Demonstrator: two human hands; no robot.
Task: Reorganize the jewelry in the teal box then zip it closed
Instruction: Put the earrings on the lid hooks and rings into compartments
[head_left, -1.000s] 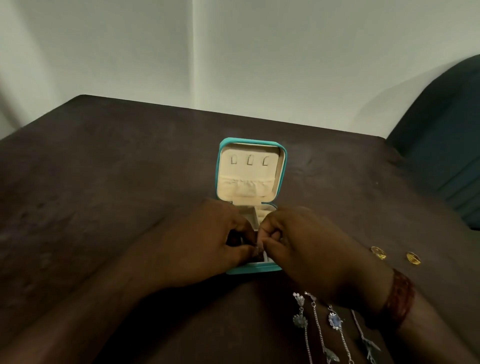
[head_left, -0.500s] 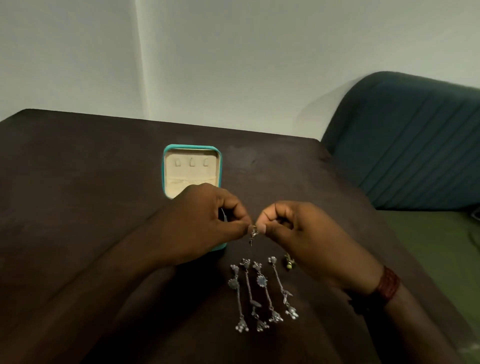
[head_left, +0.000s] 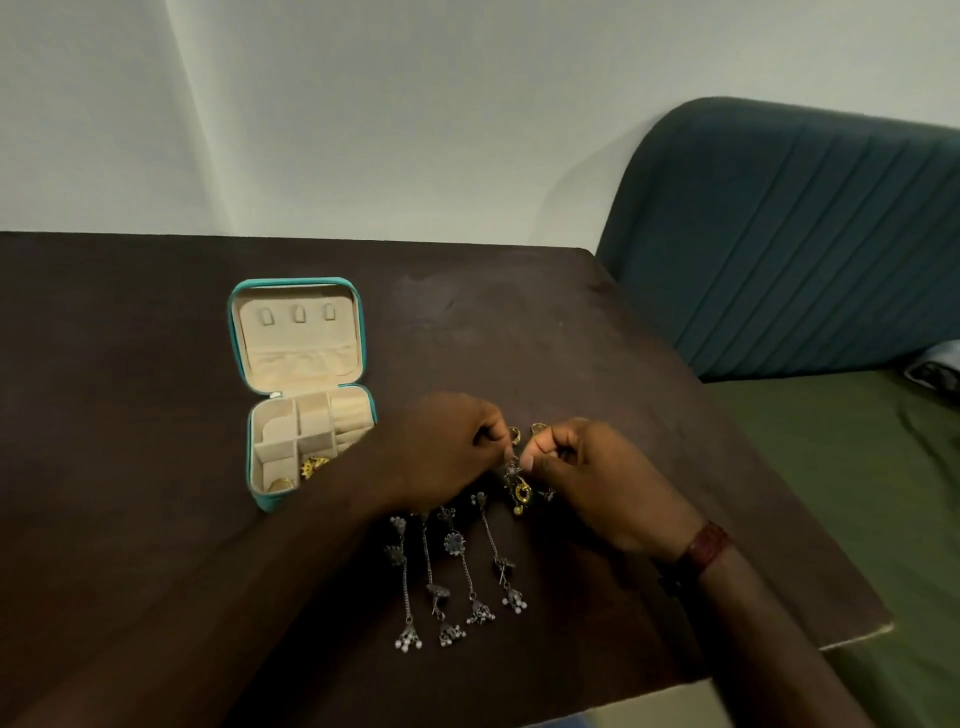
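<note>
The teal box (head_left: 254, 486) lies open on the dark table, its cream lid up and its compartments showing; gold pieces (head_left: 313, 464) sit in its near cells. To its right, my left hand (head_left: 441, 452) and my right hand (head_left: 587, 473) meet fingertip to fingertip, both pinching a small gold earring (head_left: 521, 491) that hangs just above the table. Several silver chain earrings (head_left: 457, 571) lie in a row below my hands. Two gold rings (head_left: 537, 428) rest just beyond my fingers.
The dark table (head_left: 130, 415) ends at its right edge near a teal padded headboard (head_left: 779, 234) and a green bedsheet (head_left: 857, 493). A white wall stands behind. A red band circles my right wrist (head_left: 706, 545).
My hands left the box, carrying the small earring to the right and lower over the table. The view shifted right, so the box now sits at the left, uncovered.
</note>
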